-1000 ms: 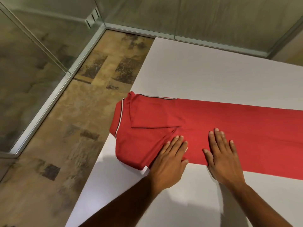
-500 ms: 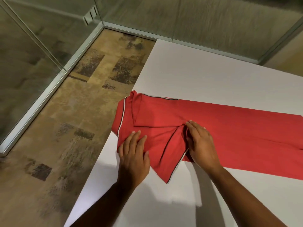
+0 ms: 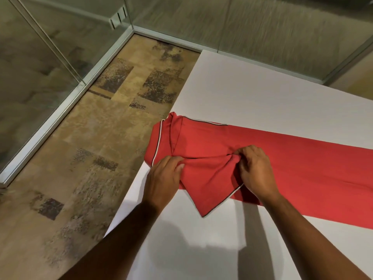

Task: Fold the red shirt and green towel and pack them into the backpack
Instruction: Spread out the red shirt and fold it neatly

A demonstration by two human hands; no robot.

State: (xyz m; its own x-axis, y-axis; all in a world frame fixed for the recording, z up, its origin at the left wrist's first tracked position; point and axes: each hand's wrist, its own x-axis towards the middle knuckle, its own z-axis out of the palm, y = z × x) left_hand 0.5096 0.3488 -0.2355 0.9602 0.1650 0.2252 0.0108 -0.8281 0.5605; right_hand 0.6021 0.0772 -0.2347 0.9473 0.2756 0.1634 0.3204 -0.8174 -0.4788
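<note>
Folding red shirt (image 3: 292, 158) on white table (image 3: 272, 93), collar end at left edge. Left hand (image 3: 163, 178) and right hand (image 3: 254, 170) both pinch the near sleeve (image 3: 212, 190), fingers curled into cloth. Best: pull taut, lay inward, flatten. Towel, backpack unseen.

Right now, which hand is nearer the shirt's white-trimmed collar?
Left. The left hand pinches the red shirt right beside the collar; the right hand grips fabric farther along, away from it.
</note>
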